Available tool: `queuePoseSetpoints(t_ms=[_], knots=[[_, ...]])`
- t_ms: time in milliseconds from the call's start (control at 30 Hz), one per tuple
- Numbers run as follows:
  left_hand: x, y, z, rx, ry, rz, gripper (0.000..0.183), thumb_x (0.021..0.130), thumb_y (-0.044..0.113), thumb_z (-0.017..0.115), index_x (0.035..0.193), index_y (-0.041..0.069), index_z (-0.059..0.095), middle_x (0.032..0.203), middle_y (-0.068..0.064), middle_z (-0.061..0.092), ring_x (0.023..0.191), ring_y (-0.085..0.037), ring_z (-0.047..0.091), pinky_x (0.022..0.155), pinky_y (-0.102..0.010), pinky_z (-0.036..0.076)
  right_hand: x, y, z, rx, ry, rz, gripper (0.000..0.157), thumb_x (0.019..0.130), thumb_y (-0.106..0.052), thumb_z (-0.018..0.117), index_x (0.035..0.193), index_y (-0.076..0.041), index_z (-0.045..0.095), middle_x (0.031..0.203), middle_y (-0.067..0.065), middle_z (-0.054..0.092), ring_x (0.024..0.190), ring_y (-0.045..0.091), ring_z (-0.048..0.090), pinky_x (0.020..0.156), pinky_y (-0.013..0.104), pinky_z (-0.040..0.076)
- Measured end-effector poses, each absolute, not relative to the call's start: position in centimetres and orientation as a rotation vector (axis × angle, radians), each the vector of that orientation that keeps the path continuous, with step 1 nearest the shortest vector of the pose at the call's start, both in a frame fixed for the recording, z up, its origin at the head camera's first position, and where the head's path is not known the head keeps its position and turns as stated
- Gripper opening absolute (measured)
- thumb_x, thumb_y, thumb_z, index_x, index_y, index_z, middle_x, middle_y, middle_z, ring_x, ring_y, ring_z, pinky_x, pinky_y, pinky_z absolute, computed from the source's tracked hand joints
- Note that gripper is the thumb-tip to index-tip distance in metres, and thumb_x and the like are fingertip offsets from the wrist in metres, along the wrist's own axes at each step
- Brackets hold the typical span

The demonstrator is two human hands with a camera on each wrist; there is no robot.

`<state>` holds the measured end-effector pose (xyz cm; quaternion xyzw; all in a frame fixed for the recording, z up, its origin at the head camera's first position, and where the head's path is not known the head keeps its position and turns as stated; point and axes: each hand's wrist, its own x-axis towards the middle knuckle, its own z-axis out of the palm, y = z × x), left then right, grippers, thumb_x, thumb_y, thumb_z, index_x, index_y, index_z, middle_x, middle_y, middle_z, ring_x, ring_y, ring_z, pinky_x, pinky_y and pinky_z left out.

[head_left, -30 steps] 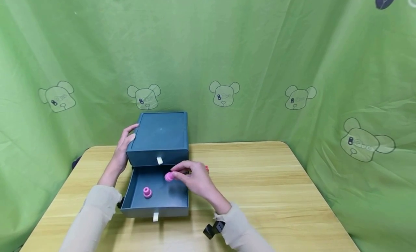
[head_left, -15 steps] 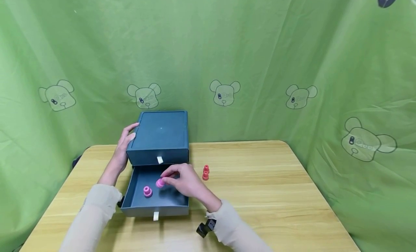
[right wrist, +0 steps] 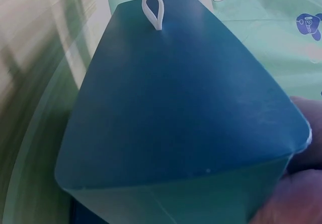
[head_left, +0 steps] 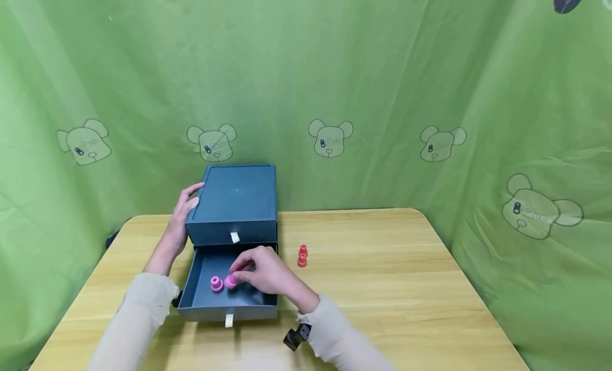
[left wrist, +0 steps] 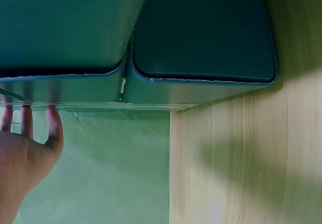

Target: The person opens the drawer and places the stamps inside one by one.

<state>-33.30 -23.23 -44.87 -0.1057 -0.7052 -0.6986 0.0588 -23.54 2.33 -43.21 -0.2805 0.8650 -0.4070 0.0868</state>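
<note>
My left hand [head_left: 179,222] rests on the left side of a dark blue two-drawer box [head_left: 239,193]. In the left wrist view its fingertips [left wrist: 54,121] touch the box's side with fingers fairly straight. The lower drawer [head_left: 258,313] is pulled out; the upper one is in. Inside the lower drawer, my right hand [head_left: 268,270] pinches a pink stepped plastic piece [head_left: 230,281] between thumb and fingers. Close to its left stands a similar pink piece [head_left: 217,284] with a hole in its top. In the right wrist view, the drawer front [right wrist: 181,93] hides most of my right hand.
Two red stepped pieces [head_left: 302,261] stand close together on the wooden table [head_left: 382,275], right of the box. White pull loops [head_left: 229,320] hang on both drawer fronts. A green curtain [head_left: 382,94] surrounds the table's back and sides.
My right hand has moved left and toward the drawer front, bringing the pink piece down near the other one. The red pieces have come into full view. My left hand has stayed put.
</note>
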Motion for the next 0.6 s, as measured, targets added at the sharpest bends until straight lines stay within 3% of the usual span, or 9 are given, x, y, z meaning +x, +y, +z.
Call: queuePoseSetpoints(t_ms=[600], knots=[[-33.22,-23.1,-44.98,-0.315,-2.123,-2.116,0.054,0.107,0.041,0.039,0.159,0.027,0.038,0.167,-0.005,0.023,0.14,-0.024,0.031,0.109,-0.037,0.024,-23.63,1.84,-43.67,-0.901,2.618,-1.073,0.008,0.093,-0.013,0.077,0.099,-0.015,0.082,0.09,-0.011,0.076,0.08,-0.003,0.061,0.076,0.016,0.049]])
